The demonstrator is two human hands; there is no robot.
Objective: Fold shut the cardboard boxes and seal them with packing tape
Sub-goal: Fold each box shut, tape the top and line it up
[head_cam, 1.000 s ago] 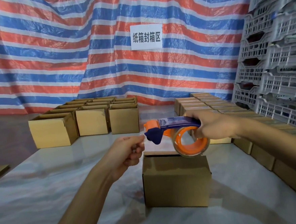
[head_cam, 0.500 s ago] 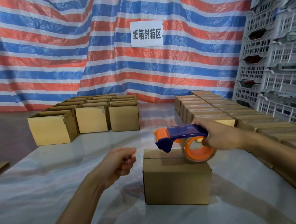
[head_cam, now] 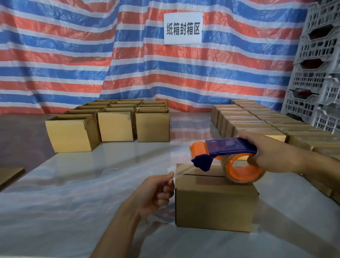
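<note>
Box (head_cam: 214,202) mid-table — tape dispenser (head_cam: 226,147) over its top.

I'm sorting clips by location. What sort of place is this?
Probably a warehouse carton-sealing station: rows of small brown cardboard boxes on a glossy white surface, stacked grey plastic crates, and the right hand holding an orange-and-blue tape dispenser while the left hand pinches its clear tape.
</note>
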